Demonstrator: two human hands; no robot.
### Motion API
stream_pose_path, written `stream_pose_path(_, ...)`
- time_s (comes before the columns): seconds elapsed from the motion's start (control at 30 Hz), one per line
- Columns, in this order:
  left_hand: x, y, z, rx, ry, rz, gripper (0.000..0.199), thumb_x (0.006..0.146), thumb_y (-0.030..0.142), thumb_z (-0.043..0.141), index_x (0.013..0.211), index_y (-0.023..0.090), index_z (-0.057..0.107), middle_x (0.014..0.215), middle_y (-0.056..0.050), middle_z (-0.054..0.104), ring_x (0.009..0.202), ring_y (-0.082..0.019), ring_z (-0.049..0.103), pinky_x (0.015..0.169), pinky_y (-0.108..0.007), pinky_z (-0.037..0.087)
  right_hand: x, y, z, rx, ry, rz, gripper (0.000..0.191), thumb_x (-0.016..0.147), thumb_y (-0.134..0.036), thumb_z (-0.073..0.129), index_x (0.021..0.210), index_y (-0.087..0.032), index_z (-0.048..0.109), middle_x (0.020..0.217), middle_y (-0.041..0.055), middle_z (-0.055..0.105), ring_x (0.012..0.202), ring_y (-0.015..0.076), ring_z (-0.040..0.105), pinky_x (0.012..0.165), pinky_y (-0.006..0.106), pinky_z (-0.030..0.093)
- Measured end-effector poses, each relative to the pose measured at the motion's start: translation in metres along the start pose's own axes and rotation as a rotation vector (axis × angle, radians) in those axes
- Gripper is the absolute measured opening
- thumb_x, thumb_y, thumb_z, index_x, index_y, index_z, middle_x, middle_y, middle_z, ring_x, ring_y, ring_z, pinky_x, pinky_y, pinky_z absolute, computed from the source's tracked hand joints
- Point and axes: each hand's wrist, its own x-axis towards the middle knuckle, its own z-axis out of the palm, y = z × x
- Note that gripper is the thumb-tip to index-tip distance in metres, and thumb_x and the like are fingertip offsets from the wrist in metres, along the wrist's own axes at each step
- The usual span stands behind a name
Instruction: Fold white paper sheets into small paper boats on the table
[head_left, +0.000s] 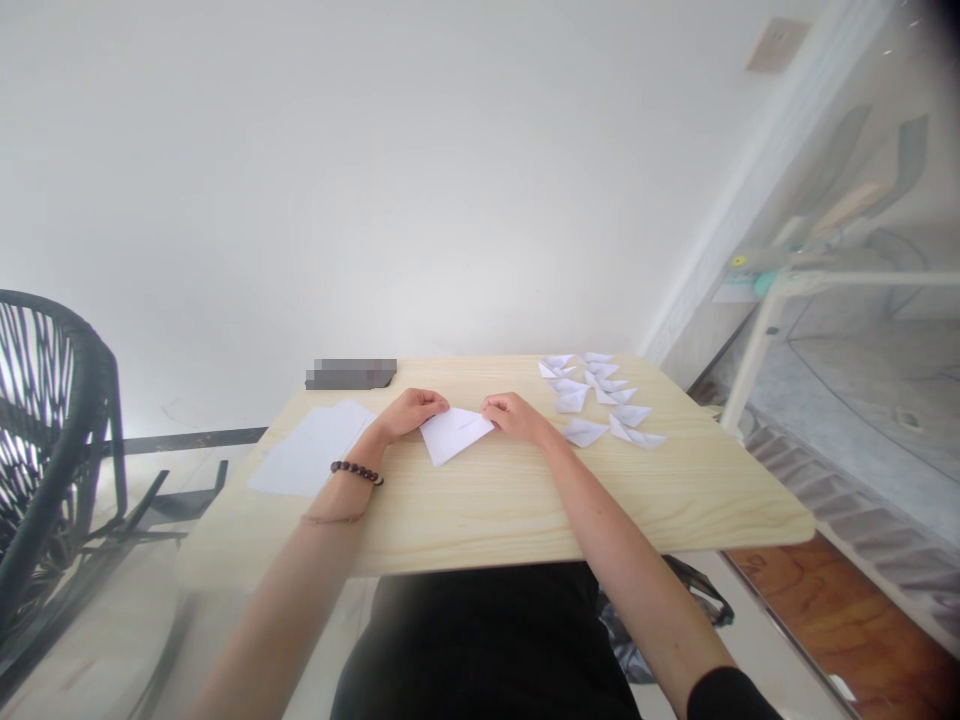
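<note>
A folded sheet of white paper [456, 436] lies in front of me near the middle of the table, one corner pointing toward me. My left hand [411, 412] pinches its upper left corner between thumb and fingers. At the paper's right corner, my right hand [513, 414] is closed on the edge in the same way. Several folded white paper boats [571, 396] stand in loose rows to the right of my right hand. Loose white paper sheets [304, 455] lie overlapping on the left, partly behind my left forearm.
The pale wooden table [480, 520] meets a white wall at its far side. A dark object [351, 375], partly pixelated, sits at the back left. A dark woven chair [56, 440] stands left of the table, and a white metal frame [757, 350] stands at the right.
</note>
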Motion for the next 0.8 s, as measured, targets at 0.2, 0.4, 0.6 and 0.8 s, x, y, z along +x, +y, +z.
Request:
stream_pose_path(0.2, 0.000, -0.002, 0.002, 0.058, 0.061, 0.037, 0.030, 0.065, 0.040, 0.054, 0.073, 0.011, 0.059, 0.059, 0.000, 0.054, 0.050, -0.008, 0.044, 0.045, -0.019, 0.032, 0.001, 0.001, 0.005, 0.002, 0.079, -0.021, 0.027, 0.075, -0.034, 0.038, 0.058, -0.015, 0.048, 0.052, -0.0030, 0.045, 0.053, 0.0085, 0.041, 0.053, 0.020, 0.031)
stream_pose_path(0.4, -0.003, 0.001, 0.004, 0.032, 0.032, 0.135, 0.032, 0.069, 0.034, 0.050, 0.093, 0.013, 0.053, 0.065, -0.001, 0.057, 0.051, -0.009, 0.046, 0.044, -0.018, 0.033, 0.004, 0.007, 0.012, -0.136, 0.193, -0.049, 0.021, 0.073, -0.033, 0.045, 0.068, -0.015, 0.055, 0.061, -0.0011, 0.053, 0.056, 0.0084, 0.043, 0.054, 0.020, 0.032)
stream_pose_path(0.6, -0.001, -0.005, 0.001, 0.137, 0.056, 0.227, 0.026, 0.070, 0.025, 0.045, 0.088, 0.013, 0.060, 0.081, -0.005, 0.061, 0.066, -0.013, 0.053, 0.057, -0.023, 0.041, 0.005, 0.012, 0.014, -0.171, 0.275, -0.067, 0.019, 0.075, -0.031, 0.045, 0.071, -0.015, 0.055, 0.066, 0.0001, 0.057, 0.058, 0.0090, 0.046, 0.056, 0.020, 0.034)
stream_pose_path(0.8, -0.002, -0.009, -0.001, 0.055, -0.032, 0.241, 0.030, 0.069, 0.028, 0.053, 0.094, 0.014, 0.062, 0.099, -0.009, 0.061, 0.087, -0.019, 0.056, 0.075, -0.029, 0.043, 0.007, 0.014, 0.017, -0.207, 0.317, -0.057, 0.017, 0.076, -0.028, 0.045, 0.076, -0.016, 0.057, 0.070, 0.0019, 0.059, 0.063, 0.0105, 0.049, 0.060, 0.022, 0.035)
